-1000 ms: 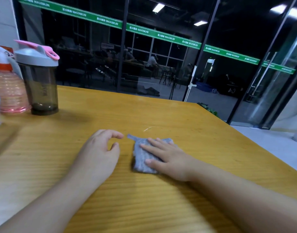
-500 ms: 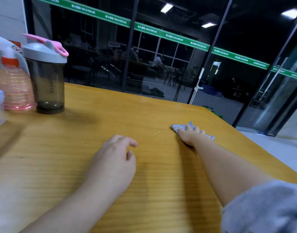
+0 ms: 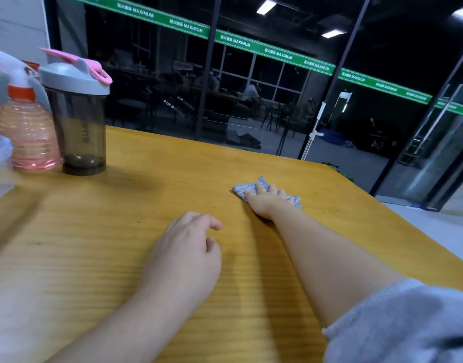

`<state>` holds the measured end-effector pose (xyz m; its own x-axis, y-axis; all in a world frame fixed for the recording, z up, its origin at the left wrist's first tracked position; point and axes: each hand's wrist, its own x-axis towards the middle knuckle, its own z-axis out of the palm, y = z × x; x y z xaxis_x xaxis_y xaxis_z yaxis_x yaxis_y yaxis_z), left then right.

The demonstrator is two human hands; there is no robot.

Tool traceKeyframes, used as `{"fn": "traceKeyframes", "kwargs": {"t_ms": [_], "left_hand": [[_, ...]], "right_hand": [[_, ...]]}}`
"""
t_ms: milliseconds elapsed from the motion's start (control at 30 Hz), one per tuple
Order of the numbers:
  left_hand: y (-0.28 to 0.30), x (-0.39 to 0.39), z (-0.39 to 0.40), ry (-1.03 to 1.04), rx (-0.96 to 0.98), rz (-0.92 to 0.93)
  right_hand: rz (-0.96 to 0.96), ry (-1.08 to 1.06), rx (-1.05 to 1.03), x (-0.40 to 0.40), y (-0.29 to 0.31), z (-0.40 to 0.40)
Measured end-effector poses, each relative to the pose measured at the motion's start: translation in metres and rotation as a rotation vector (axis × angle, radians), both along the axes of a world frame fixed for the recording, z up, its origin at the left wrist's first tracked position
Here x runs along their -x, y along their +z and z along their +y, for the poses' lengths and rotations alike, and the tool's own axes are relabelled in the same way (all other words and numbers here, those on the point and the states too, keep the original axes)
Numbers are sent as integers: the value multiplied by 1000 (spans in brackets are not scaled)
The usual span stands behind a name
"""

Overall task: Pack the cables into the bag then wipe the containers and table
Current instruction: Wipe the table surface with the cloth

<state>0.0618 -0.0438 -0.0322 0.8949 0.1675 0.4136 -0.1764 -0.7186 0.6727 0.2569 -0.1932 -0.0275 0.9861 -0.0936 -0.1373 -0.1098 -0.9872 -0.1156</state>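
The person's right arm reaches straight out across the yellow wooden worktop (image 3: pixel 120 231), elbow extended, a grey sleeve (image 3: pixel 398 323) pushed up near the lower right corner of the view. The right hand (image 3: pixel 267 203) lies palm down on a folded grey cloth (image 3: pixel 242 188), fingers straight and slightly spread, pressing it flat against the wood; the grip is released, with no finger curled around the fabric. The cloth sits toward the far right part of the worktop, near its far edge, its ends showing on either side of the hand. The left forearm comes in from the lower left and rests on the wood, and the left hand (image 3: pixel 185 255) lies nearer the person, well apart from the cloth, palm down with the fingers loosely bent and the fingertips lifted a little; its grip is relaxed and holds nothing. At the far left of the worktop stand the containers: a smoky translucent shaker bottle (image 3: pixel 79 129) with a grey lid and a pink loop, upright, and just beside it on its left a pink ribbed spray bottle (image 3: pixel 28 137) with an orange collar and a white trigger head. Both stand well apart from the hands. Something pale and blurred shows at the left edge, and it cannot be made out.
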Motion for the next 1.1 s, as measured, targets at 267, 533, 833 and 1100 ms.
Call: {"fn": "traceKeyframes", "kwargs": {"t_ms": [267, 533, 833, 1100], "left_hand": [[-2, -4, 2, 33, -1, -16], [2, -4, 10, 89, 8, -23], [4, -1, 23, 84, -15, -34], [1, 9, 17, -96, -160, -110]], "right_hand": [[-11, 87, -5, 12, 0, 31], [-16, 253, 1, 37, -1, 40], [-46, 467, 15, 75, -2, 38], [-23, 684, -10, 138, 1, 17]]}}
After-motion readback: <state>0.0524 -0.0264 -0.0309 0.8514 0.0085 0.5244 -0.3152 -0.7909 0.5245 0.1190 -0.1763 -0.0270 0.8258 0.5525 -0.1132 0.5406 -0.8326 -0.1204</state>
